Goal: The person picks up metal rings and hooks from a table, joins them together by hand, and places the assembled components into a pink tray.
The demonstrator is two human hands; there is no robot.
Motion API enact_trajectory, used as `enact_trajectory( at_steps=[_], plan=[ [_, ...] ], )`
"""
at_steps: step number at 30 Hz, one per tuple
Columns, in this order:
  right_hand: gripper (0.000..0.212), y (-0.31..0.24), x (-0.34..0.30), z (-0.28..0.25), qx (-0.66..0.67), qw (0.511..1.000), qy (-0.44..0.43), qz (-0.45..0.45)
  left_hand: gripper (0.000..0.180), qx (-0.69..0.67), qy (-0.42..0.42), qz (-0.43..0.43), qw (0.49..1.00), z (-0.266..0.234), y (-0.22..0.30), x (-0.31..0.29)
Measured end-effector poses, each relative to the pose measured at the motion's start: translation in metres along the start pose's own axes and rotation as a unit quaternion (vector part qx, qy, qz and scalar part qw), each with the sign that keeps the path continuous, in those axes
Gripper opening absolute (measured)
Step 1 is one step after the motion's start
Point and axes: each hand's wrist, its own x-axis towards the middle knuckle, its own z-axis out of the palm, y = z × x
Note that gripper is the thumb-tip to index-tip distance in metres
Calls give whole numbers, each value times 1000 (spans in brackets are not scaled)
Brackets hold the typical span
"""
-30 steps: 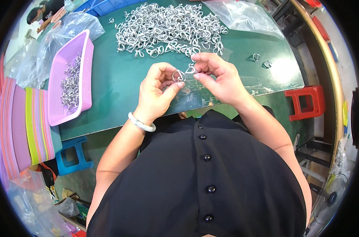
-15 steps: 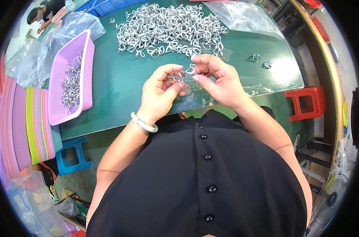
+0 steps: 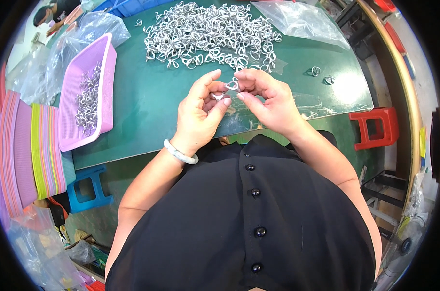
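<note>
Above the near part of the green table [image 3: 147, 114], my two hands are close together, fingertips almost meeting. My right hand [image 3: 271, 99] pinches a small silvery metal ring [image 3: 232, 86] with a rounded-triangle opening. In my left hand [image 3: 199, 109], thumb and fingers close round another small metal ring [image 3: 217, 96], partly hidden by the fingertips. Beyond my hands spreads a big pile of similar metal rings [image 3: 210, 36]. To the left, a pink plastic basket [image 3: 109, 87] stands tilted with darker metal rings [image 3: 88, 99] in it.
Two loose rings [image 3: 315, 72] lie at the table's right. Clear plastic bags [image 3: 302, 22] rest at the back right and back left. Stacked coloured baskets [image 3: 23, 150] stand at far left, a blue stool [image 3: 90, 189] below. A red stool [image 3: 375, 128] is at right. Another person works at far upper left.
My left fingers have shifted round their ring, the index finger lifting away and the ring sinking lower between the fingers. My right hand has barely moved.
</note>
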Motion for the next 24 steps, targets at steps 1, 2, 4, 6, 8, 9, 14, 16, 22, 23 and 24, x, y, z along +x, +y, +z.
enact_trajectory(
  at_steps=[1,2,4,6,8,9,14,16,22,23,24],
  plan=[
    [30,-1,0,0,-16,1000,-1,-9,46,1,7,8,1000,1,0,0],
    [30,-1,0,1,-16,1000,-1,-8,43,2,15,16,1000,2,-1,-1],
    [30,-2,0,1,-71,997,3,-43,42,51,-1,24,998,0,1,0],
    [30,-8,1,2,-73,996,-5,-45,41,99,-16,32,994,0,-1,0],
    [30,-9,1,4,-76,996,-13,-48,32,62,28,62,996,3,-7,-1],
    [30,-8,0,4,-81,995,-13,-52,32,62,27,62,996,4,-8,0],
    [31,-13,1,5,-71,995,-26,-63,32,103,44,72,991,6,-10,1],
    [31,-14,0,5,-77,994,-39,-59,30,62,27,28,997,6,-6,1],
    [30,-14,1,-2,-14,998,18,-59,33,-293,-13,-205,934,-6,1,9],
    [30,-15,2,-6,-21,998,18,-57,35,-384,-21,-234,893,-10,0,10],
    [30,-13,2,-8,-20,998,18,-58,36,-470,-30,-261,843,-14,-3,11]
  ],
)
